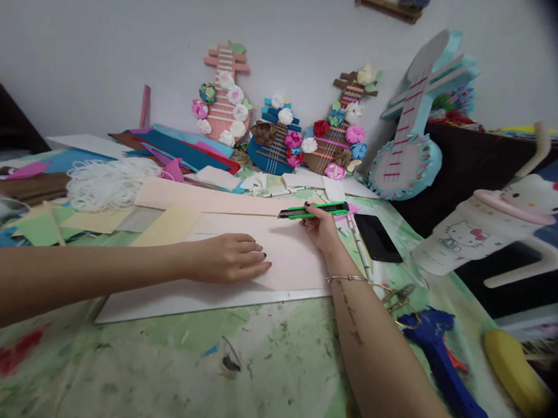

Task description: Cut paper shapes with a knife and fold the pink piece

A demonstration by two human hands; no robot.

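Observation:
My right hand is closed around a green utility knife, held level with its tip toward the left over the paper. Lying palm down, my left hand presses on a pale pink sheet, fingers stretched out to the right. Under that sheet is a white board whose near edge shows. A longer peach strip lies along the far side, and a cream sheet sticks out beside my left forearm.
A phone, gold scissors, a blue glue gun and a white tumbler stand or lie to the right. White cord and coloured paper are heaped at the left. Flower-trimmed paper instruments lean against the wall.

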